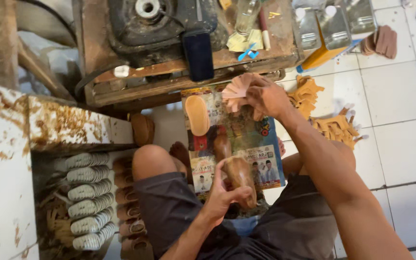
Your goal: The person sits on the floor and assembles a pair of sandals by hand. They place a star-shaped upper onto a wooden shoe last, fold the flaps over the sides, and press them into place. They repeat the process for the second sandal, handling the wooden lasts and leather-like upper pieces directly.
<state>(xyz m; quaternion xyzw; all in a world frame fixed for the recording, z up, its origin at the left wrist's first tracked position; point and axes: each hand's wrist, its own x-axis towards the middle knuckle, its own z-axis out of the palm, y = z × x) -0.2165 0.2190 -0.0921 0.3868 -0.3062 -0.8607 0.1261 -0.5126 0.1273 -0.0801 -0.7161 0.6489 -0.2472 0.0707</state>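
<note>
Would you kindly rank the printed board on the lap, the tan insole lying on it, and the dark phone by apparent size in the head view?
1. printed board, clearly largest.
2. dark phone.
3. tan insole, looks slightly smaller; the difference is small, so unsure.

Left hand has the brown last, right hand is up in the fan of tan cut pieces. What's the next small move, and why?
Probably draw one piece from the fan of tan pieces with the right hand and bring it down to the brown shoe last: the left hand holds the last upright and bare.
</note>
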